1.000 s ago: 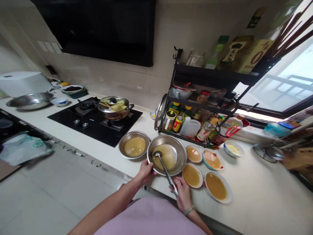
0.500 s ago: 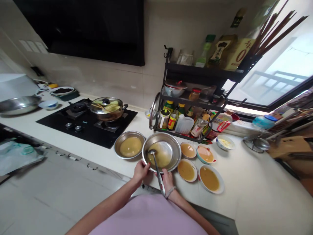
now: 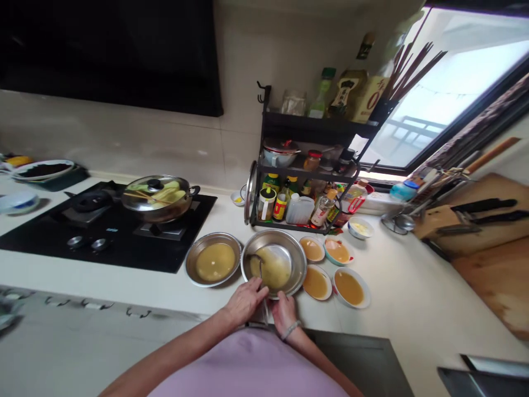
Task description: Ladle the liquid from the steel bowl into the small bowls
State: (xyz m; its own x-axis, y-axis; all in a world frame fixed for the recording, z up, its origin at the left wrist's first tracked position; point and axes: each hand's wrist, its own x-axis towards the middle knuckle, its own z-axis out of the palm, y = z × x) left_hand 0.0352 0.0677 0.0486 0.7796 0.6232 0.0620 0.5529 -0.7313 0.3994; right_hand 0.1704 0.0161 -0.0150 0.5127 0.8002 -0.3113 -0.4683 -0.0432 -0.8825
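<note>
A large steel bowl (image 3: 294,259) with yellow liquid stands at the counter's front edge. A ladle (image 3: 259,261) rests in it, its handle running back over the near rim between my hands. My left hand (image 3: 244,301) is closed on that near rim, right where the handle crosses. My right hand (image 3: 283,312) is curled beside it at the rim, apparently round the ladle's handle; the grip itself is partly hidden. A smaller steel bowl (image 3: 212,264) of the same liquid sits just to the left.
Several small bowls of orange-yellow liquid (image 3: 317,283) stand right of the big bowl. A black spice rack (image 3: 306,129) is behind. A lidded pot (image 3: 156,197) sits on the black hob (image 3: 61,242). Knives (image 3: 479,212) and a wooden board (image 3: 498,278) are at far right.
My right hand has slid along the ladle handle toward the bowl and now sits at its near rim. My left hand has shifted right along the rim. The view has swung to the right.
</note>
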